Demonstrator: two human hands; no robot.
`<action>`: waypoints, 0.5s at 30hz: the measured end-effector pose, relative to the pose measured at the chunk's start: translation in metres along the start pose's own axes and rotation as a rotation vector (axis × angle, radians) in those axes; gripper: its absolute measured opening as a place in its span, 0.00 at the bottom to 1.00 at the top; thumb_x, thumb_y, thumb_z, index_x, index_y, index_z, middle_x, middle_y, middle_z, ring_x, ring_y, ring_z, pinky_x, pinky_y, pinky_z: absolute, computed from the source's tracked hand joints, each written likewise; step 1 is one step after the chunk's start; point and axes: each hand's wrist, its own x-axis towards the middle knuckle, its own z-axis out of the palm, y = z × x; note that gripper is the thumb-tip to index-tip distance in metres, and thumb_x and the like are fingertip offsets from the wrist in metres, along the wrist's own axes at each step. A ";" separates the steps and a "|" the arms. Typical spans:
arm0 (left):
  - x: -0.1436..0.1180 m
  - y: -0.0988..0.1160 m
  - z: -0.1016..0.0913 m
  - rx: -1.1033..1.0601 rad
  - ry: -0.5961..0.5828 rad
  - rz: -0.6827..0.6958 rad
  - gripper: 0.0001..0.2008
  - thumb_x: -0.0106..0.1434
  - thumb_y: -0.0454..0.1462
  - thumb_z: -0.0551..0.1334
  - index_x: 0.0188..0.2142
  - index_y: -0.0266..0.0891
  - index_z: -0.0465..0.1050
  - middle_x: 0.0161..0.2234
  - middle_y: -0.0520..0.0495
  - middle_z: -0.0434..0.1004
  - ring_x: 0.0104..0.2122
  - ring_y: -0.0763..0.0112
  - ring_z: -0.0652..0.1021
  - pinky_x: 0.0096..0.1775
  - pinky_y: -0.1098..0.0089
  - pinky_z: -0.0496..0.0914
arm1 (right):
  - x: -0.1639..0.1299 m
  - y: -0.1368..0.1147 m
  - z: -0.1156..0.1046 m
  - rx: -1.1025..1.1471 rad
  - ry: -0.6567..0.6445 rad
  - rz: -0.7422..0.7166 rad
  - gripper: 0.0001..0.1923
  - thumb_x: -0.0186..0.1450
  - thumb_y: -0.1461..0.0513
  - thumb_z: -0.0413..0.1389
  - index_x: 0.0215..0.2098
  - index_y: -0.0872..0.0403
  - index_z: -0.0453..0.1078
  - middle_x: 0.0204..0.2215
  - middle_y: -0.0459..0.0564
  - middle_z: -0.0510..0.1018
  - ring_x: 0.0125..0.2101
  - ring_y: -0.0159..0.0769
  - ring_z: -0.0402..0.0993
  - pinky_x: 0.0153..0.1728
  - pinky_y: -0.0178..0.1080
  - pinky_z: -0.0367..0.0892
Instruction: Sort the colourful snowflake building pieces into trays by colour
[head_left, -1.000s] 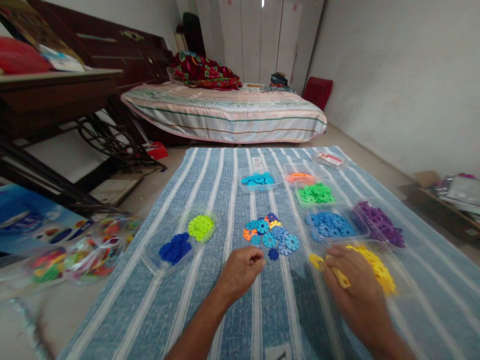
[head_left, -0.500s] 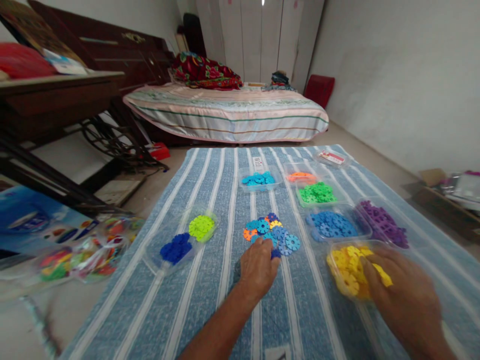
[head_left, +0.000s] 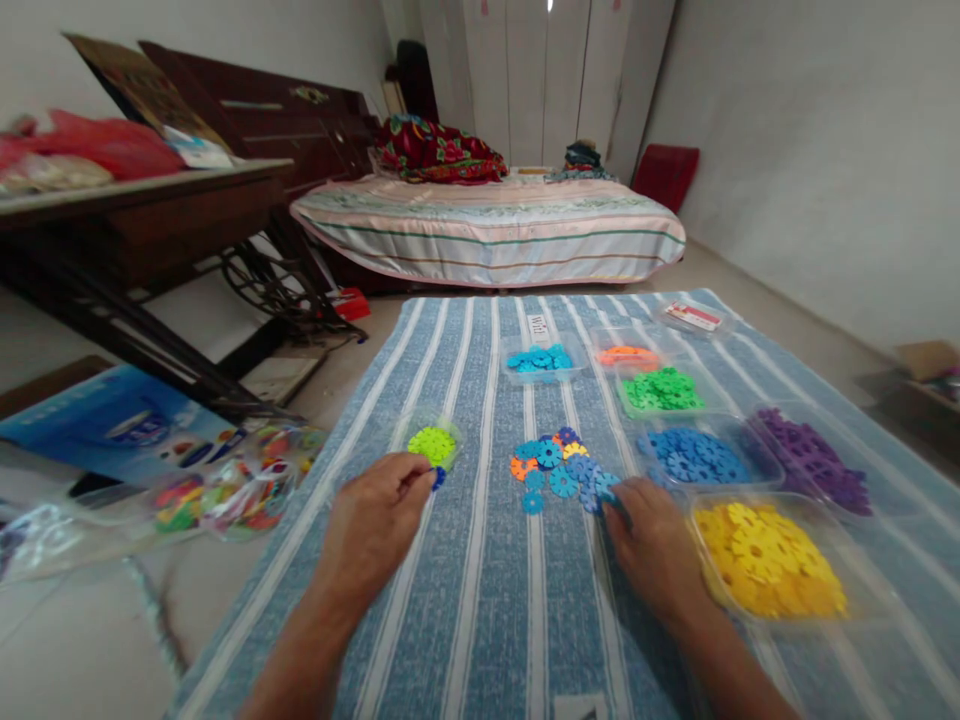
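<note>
loose mixed discs (head_left: 559, 470), dark-blue disc (head_left: 437, 477) pinched

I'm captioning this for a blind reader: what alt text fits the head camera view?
Two bare hands work over a blue striped cloth: the left hand pinches a dark blue disc beside a tub of lime discs, the right hand touches a loose pile of mixed discs. Clear tubs of colour-sorted discs, such as the yellow discs, stand to the right.

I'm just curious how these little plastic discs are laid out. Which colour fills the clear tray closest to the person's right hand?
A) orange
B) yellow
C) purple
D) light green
B: the clear tray just beside the right hand is full of yellow discs; the purple, orange and light green ones sit in trays farther off.
</note>
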 end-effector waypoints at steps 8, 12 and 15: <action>0.009 -0.041 -0.035 0.436 -0.098 -0.139 0.15 0.58 0.41 0.52 0.35 0.39 0.75 0.39 0.41 0.78 0.38 0.57 0.76 0.38 0.64 0.67 | -0.010 0.010 0.009 -0.016 0.000 0.005 0.12 0.66 0.59 0.47 0.41 0.56 0.68 0.40 0.57 0.74 0.44 0.44 0.67 0.47 0.49 0.65; 0.005 -0.031 -0.027 0.297 0.042 -0.119 0.16 0.60 0.45 0.52 0.38 0.40 0.74 0.39 0.44 0.77 0.36 0.60 0.77 0.39 0.65 0.68 | -0.009 0.010 0.010 -0.026 0.001 -0.026 0.11 0.66 0.60 0.48 0.42 0.56 0.69 0.41 0.56 0.73 0.45 0.44 0.67 0.48 0.49 0.65; 0.002 -0.004 -0.005 0.109 -0.102 0.043 0.14 0.62 0.43 0.52 0.36 0.41 0.73 0.36 0.48 0.77 0.35 0.67 0.76 0.40 0.69 0.67 | -0.007 0.007 0.011 -0.033 0.002 -0.058 0.11 0.66 0.60 0.49 0.41 0.56 0.69 0.42 0.57 0.73 0.47 0.44 0.66 0.48 0.49 0.65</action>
